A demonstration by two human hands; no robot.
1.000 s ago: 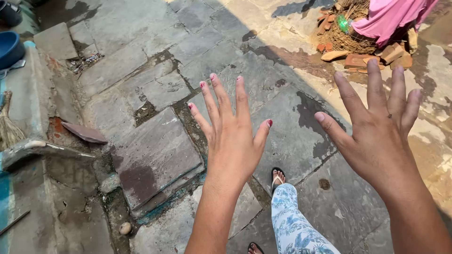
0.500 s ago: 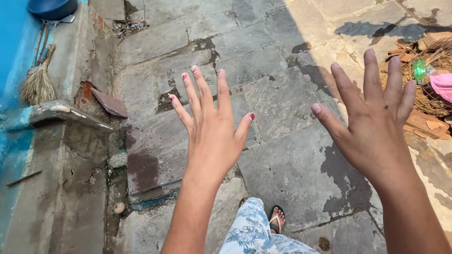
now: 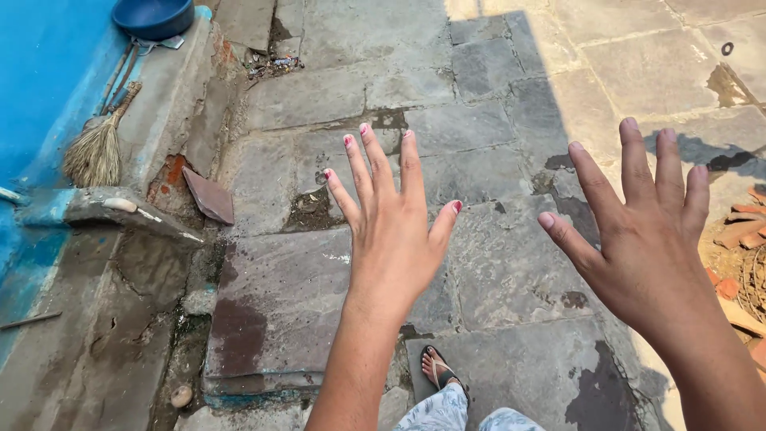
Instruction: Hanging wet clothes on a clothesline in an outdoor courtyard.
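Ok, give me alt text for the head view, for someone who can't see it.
Left hand and right hand are held out, fingers spread, holding nothing, above grey stone paving. A broom and blue basin sit by a blue wall at left; a sandalled foot shows below.

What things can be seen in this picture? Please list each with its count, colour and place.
grey stone paving slabs: many, grey with dark wet patches, all over the ground
round blue plastic basin: one, blue, top left on the ledge
straw hand broom: one, tan, on the ledge at left
flat reddish stone piece: one, reddish brown, leaning by the ledge
blue painted wall: one, blue, far left
broken brick pieces: several, orange, right edge
small round pebble: one, pale, bottom left
black flip-flop sandal: one, black, on the person's foot, bottom centre
left hand: one, open, fingers spread, holding nothing
right hand: one, open, fingers spread, holding nothing
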